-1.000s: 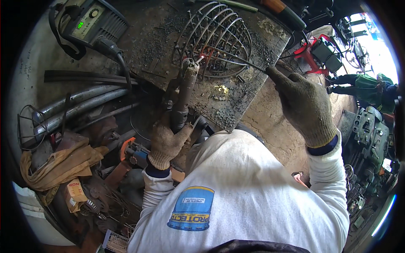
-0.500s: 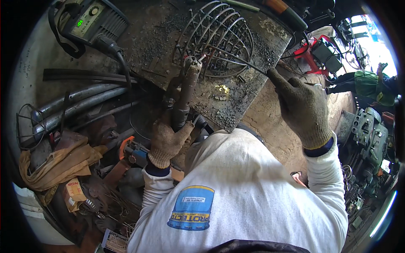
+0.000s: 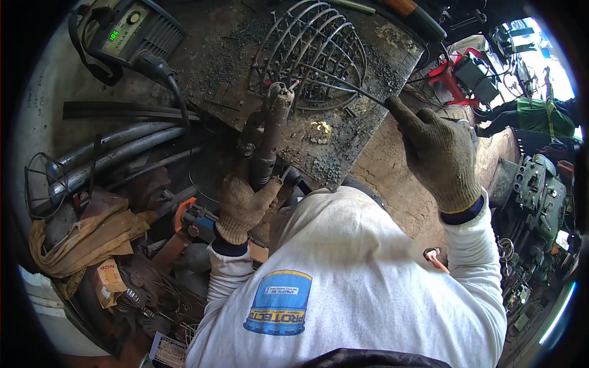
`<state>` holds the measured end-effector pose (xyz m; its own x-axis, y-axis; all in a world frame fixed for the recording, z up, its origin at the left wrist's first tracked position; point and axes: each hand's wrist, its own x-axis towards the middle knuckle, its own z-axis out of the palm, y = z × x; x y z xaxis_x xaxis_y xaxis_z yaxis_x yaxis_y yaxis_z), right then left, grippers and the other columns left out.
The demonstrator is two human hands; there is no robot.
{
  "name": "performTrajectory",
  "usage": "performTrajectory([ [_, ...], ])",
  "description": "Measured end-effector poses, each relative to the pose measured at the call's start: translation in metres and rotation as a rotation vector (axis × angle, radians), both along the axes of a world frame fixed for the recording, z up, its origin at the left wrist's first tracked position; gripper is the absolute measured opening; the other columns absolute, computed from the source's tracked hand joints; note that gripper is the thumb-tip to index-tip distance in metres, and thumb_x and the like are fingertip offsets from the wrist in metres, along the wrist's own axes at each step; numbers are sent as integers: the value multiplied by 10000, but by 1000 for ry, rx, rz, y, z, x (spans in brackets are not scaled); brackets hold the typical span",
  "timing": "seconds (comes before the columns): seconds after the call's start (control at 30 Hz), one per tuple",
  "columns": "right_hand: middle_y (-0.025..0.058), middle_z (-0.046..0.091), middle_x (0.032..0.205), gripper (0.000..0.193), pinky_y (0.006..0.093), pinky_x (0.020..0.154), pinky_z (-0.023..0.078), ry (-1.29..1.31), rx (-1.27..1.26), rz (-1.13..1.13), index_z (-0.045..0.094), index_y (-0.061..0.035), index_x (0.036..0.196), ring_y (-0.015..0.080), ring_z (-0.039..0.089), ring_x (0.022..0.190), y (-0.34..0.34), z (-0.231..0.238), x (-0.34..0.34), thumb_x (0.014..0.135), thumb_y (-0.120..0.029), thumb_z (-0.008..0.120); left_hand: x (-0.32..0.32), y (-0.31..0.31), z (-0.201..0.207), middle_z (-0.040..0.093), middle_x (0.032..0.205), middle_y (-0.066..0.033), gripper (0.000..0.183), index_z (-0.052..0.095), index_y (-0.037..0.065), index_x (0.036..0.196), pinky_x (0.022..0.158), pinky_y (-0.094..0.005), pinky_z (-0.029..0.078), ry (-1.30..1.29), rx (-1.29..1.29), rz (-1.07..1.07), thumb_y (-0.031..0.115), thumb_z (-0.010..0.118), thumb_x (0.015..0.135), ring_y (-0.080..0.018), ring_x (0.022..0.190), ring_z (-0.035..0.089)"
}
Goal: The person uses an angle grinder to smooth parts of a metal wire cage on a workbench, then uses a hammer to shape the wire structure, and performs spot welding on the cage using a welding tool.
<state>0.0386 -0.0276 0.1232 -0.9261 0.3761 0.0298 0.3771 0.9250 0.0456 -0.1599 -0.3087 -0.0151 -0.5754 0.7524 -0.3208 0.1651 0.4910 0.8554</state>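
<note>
View from a person's head, looking down at two gloved hands at a worktop (image 3: 392,46) strewn with dark grit. At 12 o'clock lies a dome-shaped cage of curved metal bars (image 3: 316,56), resting on the worktop. The left hand (image 3: 244,199), just off centre toward 8 o'clock, has its grip closed around a grimy brown electrode holder (image 3: 270,144) that points up toward 12. A short stub with a reddish tip sits at its head — close to the cage's lower edge, though I cannot tell whether they touch. Between 2 and 3 o'clock, the right hand (image 3: 443,156) has its grip wrapped around a thin dark rod (image 3: 362,92), index finger laid along it. The rod slants toward 11 o'clock and reaches across the cage. Between 10 and 11 sits a boxy welding machine (image 3: 138,34) with a green display; around 9, thick metal pipes (image 3: 126,152).
</note>
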Motion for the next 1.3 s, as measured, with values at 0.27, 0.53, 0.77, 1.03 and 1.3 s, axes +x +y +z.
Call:
performTrajectory([
  [0.27,105,743,1092,548,398,672,572,-7,-27,-36,655,-223,1395,300,731,791,-2,-2,1,881,-35,671,1,0,6,711,788,-83,281,674,-13,1103,562,-313,574,-14,-10,-20,151,758,890,-165,583,705],
  [0.53,121,743,1165,532,413,723,603,-22,-59,-52,652,-210,1397,317,748,860,0,4,-1,897,-28,661,2,9,24,726,861,-164,410,682,-11,1087,717,-456,564,-207,-113,62,260,835,819,-311,774,724],
  [0.77,134,749,1106,524,416,705,604,-55,-46,-22,655,-202,1391,322,747,844,0,21,-7,899,-21,653,3,-1,13,727,874,-165,397,689,-7,1093,727,-446,564,-7,-45,31,251,833,829,-306,789,727],
  [1.03,90,725,889,425,394,594,572,-39,-35,-4,674,-221,1359,269,725,696,0,34,-3,955,-95,634,5,-9,-2,728,881,-146,368,695,10,1106,712,-421,565,3,-32,42,235,822,845,-292,767,719],
  [1.3,90,628,782,619,415,625,508,-29,-41,-41,617,-233,1456,279,640,675,-3,9,6,869,-40,672,3,5,20,721,839,-133,329,686,-4,1090,667,-389,563,-93,-116,19,206,789,859,-247,711,712],
])
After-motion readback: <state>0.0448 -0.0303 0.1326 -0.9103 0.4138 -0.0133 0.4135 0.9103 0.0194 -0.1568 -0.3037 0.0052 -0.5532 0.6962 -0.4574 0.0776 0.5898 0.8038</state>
